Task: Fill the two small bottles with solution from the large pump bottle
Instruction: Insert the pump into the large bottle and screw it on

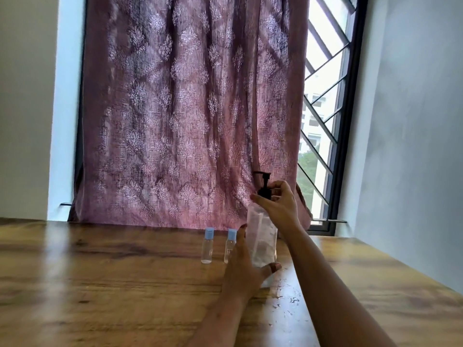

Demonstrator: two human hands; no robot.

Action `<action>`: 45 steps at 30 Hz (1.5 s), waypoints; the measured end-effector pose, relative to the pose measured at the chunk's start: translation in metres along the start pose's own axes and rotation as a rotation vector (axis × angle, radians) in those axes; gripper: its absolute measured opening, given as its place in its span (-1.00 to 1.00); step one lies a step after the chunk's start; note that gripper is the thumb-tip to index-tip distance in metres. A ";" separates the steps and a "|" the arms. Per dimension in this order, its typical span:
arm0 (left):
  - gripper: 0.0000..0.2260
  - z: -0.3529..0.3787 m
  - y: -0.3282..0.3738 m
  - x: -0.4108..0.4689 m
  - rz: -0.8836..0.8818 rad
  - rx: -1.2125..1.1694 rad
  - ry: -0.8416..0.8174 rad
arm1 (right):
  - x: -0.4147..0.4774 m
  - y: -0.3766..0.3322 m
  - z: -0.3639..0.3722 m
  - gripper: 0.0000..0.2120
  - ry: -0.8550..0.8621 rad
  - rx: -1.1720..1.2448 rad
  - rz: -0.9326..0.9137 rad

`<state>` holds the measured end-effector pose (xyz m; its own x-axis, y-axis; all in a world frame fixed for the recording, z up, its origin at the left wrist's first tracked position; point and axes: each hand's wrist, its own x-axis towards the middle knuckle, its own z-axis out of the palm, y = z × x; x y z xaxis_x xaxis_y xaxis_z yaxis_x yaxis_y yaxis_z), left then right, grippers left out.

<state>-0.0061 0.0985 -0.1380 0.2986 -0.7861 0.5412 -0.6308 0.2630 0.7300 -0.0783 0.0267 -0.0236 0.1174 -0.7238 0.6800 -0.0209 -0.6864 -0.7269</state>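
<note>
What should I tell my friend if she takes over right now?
Left hand grips the large pump bottle low on its body, steadying it on the table.
Right hand holds the black pump collar at the top.
Two small bottles stand just left of it, blue caps on, looking empty.
Done: nothing filled.
Left: uncap and fill both.

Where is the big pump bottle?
In the head view, the large pump bottle stands right of centre on the table, held by both hands, beside two small bottles.
</note>
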 end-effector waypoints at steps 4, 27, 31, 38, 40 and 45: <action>-0.02 0.000 0.002 0.000 0.007 0.047 0.034 | -0.003 0.006 0.013 -0.52 -0.033 0.042 -0.024; -0.18 -0.005 0.012 -0.005 -0.019 -0.100 -0.029 | -0.016 0.009 -0.008 -0.84 -0.071 0.346 -0.010; -0.14 -0.005 0.009 -0.007 -0.009 -0.102 -0.040 | -0.015 0.008 -0.010 -0.68 0.045 0.354 0.009; -0.01 -0.006 0.009 -0.006 0.021 -0.076 -0.043 | -0.022 0.011 -0.006 -0.69 -0.068 0.390 -0.013; -0.02 -0.005 0.008 -0.006 0.022 -0.086 -0.027 | -0.022 0.011 -0.005 -0.72 -0.119 0.463 0.023; -0.18 -0.002 0.005 -0.004 0.008 -0.126 0.008 | -0.019 0.013 -0.013 -0.78 -0.081 0.497 0.039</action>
<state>-0.0089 0.1042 -0.1357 0.3003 -0.7791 0.5502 -0.5386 0.3376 0.7720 -0.0935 0.0309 -0.0448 0.2031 -0.7265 0.6564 0.4461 -0.5281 -0.7226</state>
